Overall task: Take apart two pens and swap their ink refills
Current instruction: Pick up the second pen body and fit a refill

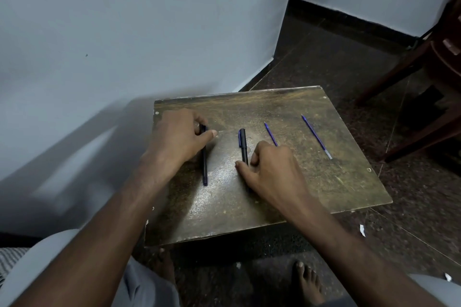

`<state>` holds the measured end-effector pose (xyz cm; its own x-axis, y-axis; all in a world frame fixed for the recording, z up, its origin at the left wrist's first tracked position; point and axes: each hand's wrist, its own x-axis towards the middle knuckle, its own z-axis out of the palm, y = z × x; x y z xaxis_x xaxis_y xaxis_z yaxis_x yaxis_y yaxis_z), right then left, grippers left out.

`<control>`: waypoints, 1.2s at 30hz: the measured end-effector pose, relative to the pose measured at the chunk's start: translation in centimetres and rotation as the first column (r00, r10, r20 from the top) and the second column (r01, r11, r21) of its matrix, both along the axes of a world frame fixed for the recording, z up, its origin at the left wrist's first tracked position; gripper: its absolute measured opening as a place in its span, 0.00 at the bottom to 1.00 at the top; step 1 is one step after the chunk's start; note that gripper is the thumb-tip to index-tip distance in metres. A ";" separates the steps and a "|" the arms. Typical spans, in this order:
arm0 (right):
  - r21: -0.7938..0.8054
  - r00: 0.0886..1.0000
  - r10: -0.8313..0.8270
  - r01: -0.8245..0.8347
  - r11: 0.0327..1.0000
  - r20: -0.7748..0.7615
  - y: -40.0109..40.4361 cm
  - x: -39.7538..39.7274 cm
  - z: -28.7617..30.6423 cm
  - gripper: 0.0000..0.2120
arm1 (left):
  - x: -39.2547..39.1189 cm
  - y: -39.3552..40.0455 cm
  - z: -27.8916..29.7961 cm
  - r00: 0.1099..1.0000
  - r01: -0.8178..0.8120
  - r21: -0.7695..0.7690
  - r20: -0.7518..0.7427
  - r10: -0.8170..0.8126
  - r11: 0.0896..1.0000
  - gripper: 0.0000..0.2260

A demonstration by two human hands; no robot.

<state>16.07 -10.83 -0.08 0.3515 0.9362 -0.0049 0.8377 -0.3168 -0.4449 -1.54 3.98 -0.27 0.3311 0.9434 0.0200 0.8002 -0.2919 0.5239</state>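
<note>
Two dark pens lie lengthwise on a small worn wooden table [336, 182]. My left hand [177, 137] rests over the top of the left pen [204, 167], fingers curled around it and thumb stretched out to the right. My right hand [272, 169] pinches the lower part of the right pen [243, 142] between thumb and forefinger; that pen's capped end points away from me. Both pens touch the tabletop. To the right lie two thin blue ink refills: a shorter-looking one [270, 133], partly hidden by my right hand, and a longer one [316, 137] lying free.
A pale wall runs close along the table's left and far side. Dark wooden chair legs [411, 62] stand on the floor at the right. My bare feet [308, 281] are below the table's near edge, and paper scraps [362, 230] lie on the dark floor.
</note>
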 end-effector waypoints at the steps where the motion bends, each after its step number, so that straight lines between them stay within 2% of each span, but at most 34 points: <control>1: -0.004 1.000 0.000 0.000 1.000 0.007 0.1 -0.1 0.0 0.17 | 0.0 -0.2 0.0 1.000 0.005 -0.005 -0.006 -0.005 1.000 0.13; 5: -0.014 1.000 0.007 -0.007 1.000 -0.018 0.2 0.2 -0.2 0.14 | 0.2 -0.8 0.8 0.999 0.053 0.109 -0.004 -0.053 0.993 0.11; 7: 0.024 0.990 0.006 -0.002 1.000 -0.140 0.4 0.5 -0.2 0.12 | 1.1 -1.5 1.4 0.993 0.083 0.144 0.070 -0.094 0.986 0.10; 9: 0.077 0.962 0.005 0.016 0.997 -0.271 0.5 0.9 0.2 0.11 | 2.5 -2.5 1.8 0.970 0.107 0.037 0.217 -0.113 0.994 0.11; 11: 0.101 0.923 0.033 0.007 0.995 -0.384 0.5 1.2 0.6 0.11 | 3.6 -3.2 1.8 0.909 0.136 -0.126 0.410 -0.074 0.983 0.12; 14: 0.090 0.793 0.076 -0.027 0.996 -0.605 -0.1 1.5 0.9 0.10 | 4.5 -3.5 1.6 0.808 0.180 -0.276 0.589 0.018 0.944 0.09; 17: 0.063 0.584 0.071 -0.034 0.997 -0.809 -0.4 1.8 1.2 0.07 | 4.7 -3.4 1.2 0.751 0.234 -0.323 0.660 0.041 0.917 0.07; 19: 0.062 0.475 0.072 -0.036 0.997 -0.877 -0.4 2.1 1.4 0.05 | 4.7 -3.6 1.3 0.732 0.293 -0.371 0.680 0.042 0.881 0.08; 21: 0.080 0.404 0.094 -0.051 0.995 -0.910 -0.4 2.5 1.4 0.06 | 4.8 -4.0 1.4 0.710 0.359 -0.384 0.704 0.018 0.851 0.09; 25: 0.106 0.430 0.139 -0.099 0.989 -0.892 -0.5 2.8 1.0 0.11 | 5.0 -4.4 1.9 0.672 0.346 -0.391 0.737 0.065 0.853 0.09; 31: 0.120 0.352 0.160 -0.132 0.984 -0.922 -0.7 3.0 1.0 0.10 | 4.7 -4.2 2.3 0.676 0.344 -0.333 0.736 0.014 0.878 0.08; 34: 0.113 0.388 0.142 -0.097 0.989 -0.911 -0.6 3.3 1.0 0.09 | 4.7 -4.0 2.0 0.687 0.314 -0.336 0.726 0.032 0.888 0.08; 36: 0.113 0.482 0.128 -0.061 0.992 -0.867 -0.7 3.5 0.9 0.08 | 4.8 -4.1 1.7 0.685 0.308 -0.342 0.728 0.043 0.888 0.07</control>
